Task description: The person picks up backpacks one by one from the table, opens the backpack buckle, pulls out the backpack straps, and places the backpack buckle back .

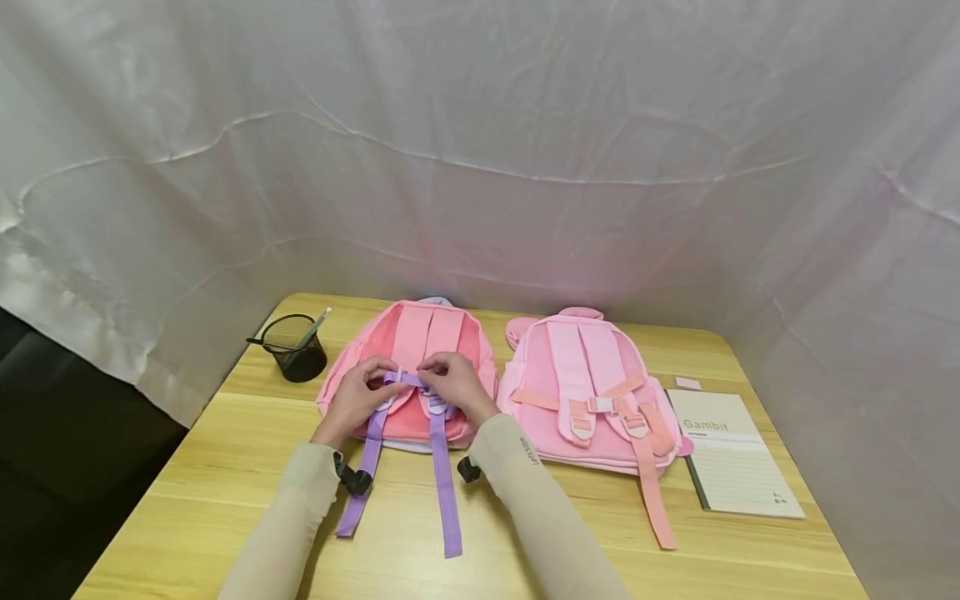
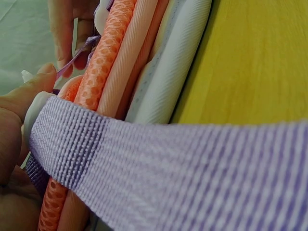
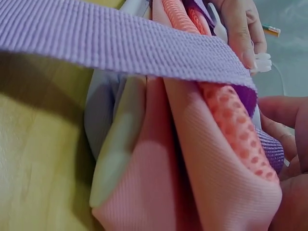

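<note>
A coral-pink backpack lies with its shoulder straps up on the table. Over its lower middle, my left hand pinches a white plastic buckle at one end of a short purple chest strap. My right hand pinches the same strap a little to the right. Two long purple webbing tails hang from the shoulder straps toward the table's front. One tail crosses close before the left wrist camera. The fingertips partly hide the buckle in the head view.
To the right lies a lighter pink backpack with its white chest buckle joined. A notebook and a small pale slip are beyond it. At the left stands a black mesh pen cup holding a pencil.
</note>
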`<state>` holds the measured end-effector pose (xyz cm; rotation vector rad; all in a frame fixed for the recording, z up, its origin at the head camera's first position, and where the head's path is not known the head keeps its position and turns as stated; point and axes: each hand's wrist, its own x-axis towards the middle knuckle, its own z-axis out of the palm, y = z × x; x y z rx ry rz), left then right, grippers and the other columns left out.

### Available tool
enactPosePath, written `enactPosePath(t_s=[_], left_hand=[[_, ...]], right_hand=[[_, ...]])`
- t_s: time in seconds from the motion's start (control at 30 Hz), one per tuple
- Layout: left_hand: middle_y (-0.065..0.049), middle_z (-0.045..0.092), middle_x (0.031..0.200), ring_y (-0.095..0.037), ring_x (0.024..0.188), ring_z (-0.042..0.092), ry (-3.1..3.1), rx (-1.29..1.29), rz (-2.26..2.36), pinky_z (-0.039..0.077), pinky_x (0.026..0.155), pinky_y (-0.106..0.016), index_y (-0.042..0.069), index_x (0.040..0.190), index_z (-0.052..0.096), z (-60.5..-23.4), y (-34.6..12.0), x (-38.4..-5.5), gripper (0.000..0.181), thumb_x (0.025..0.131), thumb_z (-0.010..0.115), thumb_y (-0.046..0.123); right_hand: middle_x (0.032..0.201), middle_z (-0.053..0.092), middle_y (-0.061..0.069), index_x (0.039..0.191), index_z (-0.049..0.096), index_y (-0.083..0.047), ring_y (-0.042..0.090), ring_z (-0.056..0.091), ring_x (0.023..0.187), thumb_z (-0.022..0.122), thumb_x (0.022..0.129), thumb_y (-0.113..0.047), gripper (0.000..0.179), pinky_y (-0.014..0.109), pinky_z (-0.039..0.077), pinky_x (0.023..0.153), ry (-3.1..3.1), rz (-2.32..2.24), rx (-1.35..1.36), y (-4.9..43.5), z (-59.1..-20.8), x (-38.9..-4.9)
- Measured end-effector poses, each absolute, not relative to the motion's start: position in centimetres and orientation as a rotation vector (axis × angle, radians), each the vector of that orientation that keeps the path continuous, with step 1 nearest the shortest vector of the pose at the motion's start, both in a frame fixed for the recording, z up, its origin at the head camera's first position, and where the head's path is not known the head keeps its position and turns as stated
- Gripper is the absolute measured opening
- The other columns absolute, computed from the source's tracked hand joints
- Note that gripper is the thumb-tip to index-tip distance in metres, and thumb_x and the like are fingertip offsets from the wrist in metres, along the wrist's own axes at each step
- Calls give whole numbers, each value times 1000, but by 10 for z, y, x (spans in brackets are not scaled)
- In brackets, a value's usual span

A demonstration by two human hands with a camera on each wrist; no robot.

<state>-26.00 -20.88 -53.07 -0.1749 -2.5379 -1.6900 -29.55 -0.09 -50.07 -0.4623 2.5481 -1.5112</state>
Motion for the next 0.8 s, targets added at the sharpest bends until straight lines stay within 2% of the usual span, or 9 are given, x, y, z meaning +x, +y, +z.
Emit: enactPosePath(t_s=[0.17, 0.33, 0.57, 0.8], left_hand=[[-7, 79, 107, -21, 109, 64, -2530, -194, -1709, 40, 105, -40, 12, 113, 67, -530, -208, -261, 33, 88, 84, 25], [-7, 78, 106, -25, 109, 59, -2542, -220, -1696, 39, 101, -40, 13, 111, 68, -529, -207, -260, 32, 88, 84, 26], [-4, 78, 104, -19, 101, 57, -2543, -190, -1668, 43, 92, -28, 15, 112, 69, -529, -209, -258, 32, 87, 85, 29], [-3, 76, 105, -19, 102, 56, -2564, -208, -1633, 44, 91, -30, 16, 111, 69, -529, -209, -258, 34, 87, 85, 34]], right_hand=[[101, 76, 2, 107, 80, -12, 9, 62, 85, 71, 97, -12, 13, 25, 52, 78, 2555, -1509, -483, 0, -503, -297], [102, 77, 0, 107, 80, -15, 6, 63, 85, 72, 97, -16, 12, 23, 52, 78, 2591, -1473, -531, -5, -505, -298], [102, 76, 4, 107, 78, -8, 11, 64, 88, 71, 97, -12, 13, 27, 52, 81, 2519, -1572, -502, 2, -506, -297], [98, 78, 3, 104, 80, -10, 9, 66, 83, 74, 95, -11, 11, 24, 54, 77, 2564, -1549, -543, -3, -509, -297]])
